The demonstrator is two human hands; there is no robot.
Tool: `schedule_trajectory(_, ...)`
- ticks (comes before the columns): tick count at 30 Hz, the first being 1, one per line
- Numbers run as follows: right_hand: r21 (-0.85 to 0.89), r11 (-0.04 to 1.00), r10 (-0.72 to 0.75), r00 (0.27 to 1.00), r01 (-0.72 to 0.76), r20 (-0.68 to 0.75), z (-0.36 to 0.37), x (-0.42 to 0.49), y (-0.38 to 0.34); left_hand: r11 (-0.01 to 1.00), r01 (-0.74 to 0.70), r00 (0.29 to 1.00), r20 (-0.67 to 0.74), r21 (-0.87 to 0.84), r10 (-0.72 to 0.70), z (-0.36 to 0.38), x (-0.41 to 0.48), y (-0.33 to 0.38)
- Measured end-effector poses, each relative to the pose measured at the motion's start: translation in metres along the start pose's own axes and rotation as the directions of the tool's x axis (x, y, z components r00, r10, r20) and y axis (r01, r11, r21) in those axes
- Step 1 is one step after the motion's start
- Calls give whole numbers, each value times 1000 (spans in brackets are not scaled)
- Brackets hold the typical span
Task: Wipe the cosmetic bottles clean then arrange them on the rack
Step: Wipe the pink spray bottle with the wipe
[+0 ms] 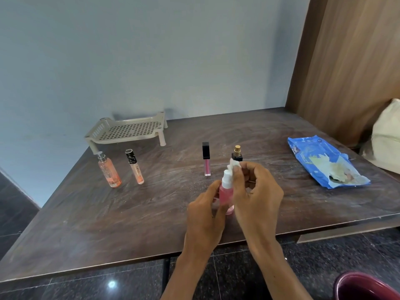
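My left hand (204, 210) grips a pink spray bottle (226, 194) with a white pump top, upright on the table. My right hand (256, 192) pinches a small white wipe (234, 164) against the bottle's top. Behind them stand a pink lip-gloss tube (206, 160) with a black cap and a black bottle with a gold nozzle (237, 153). At the left stand an orange spray bottle (109, 171) and a peach tube with a black cap (135, 167). The beige perforated rack (127, 129) sits at the back left with nothing on it.
A blue pack of wipes (324, 161) lies open at the right on the dark wooden table (108, 213). A wooden panel (346, 61) rises at the back right beside a cream bag (387, 135). A maroon bin (365, 286) stands on the floor, lower right.
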State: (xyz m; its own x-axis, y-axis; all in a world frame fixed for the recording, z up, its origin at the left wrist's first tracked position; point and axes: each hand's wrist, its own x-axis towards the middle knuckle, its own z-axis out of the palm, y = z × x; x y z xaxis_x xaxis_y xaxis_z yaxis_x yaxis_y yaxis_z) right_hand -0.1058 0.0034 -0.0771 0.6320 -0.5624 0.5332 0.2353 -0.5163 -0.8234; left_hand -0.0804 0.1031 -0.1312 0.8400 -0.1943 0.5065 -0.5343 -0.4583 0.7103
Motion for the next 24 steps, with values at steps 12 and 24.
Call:
schedule_trajectory(12, 3, 1000, -8, 993, 8, 121, -9, -4, 2, 999, 21, 1000, 20, -31, -20, 1, 0, -1)
schedule_trajectory(24, -42, 999, -4, 983, 12, 185, -13, -1, 14, 999, 16, 985, 173, 42, -23, 1, 3, -7)
